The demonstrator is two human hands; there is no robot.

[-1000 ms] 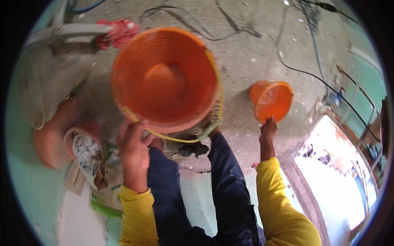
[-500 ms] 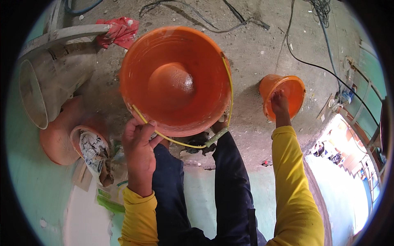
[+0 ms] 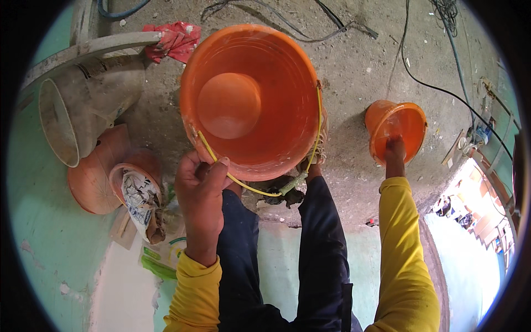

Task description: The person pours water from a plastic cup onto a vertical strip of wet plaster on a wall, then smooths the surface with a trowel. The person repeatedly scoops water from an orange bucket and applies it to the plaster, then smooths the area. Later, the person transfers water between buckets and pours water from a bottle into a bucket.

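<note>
My left hand (image 3: 200, 191) is closed on the near-left rim of a large orange bucket (image 3: 285, 105), thumb outside and fingers partly hidden beneath. The bucket is tilted, with its mouth facing me, and its inside looks bare with whitish smears. A yellow wire handle (image 3: 243, 187) with a pale green grip hangs over the near rim, beside my left thumb. On the right, my right hand (image 3: 395, 146) reaches into a smaller orange bucket (image 3: 379, 117), tilted with its mouth toward me. Its fingers are hidden in shadow inside.
Left of me lie a dusty grey cylindrical container (image 3: 91, 105), a terracotta-coloured basin (image 3: 99, 182) and a pot (image 3: 141, 159) with a crumpled printed bag (image 3: 138, 202). A red cloth (image 3: 174, 41) hangs near a curved bar. Black cables (image 3: 431, 83) cross the dusty concrete floor.
The view has shifted, so everything sits farther right. The large bucket has tilted a little in my left hand, and the wet gleam on its bottom is gone. My right hand stays inside the small bucket.
</note>
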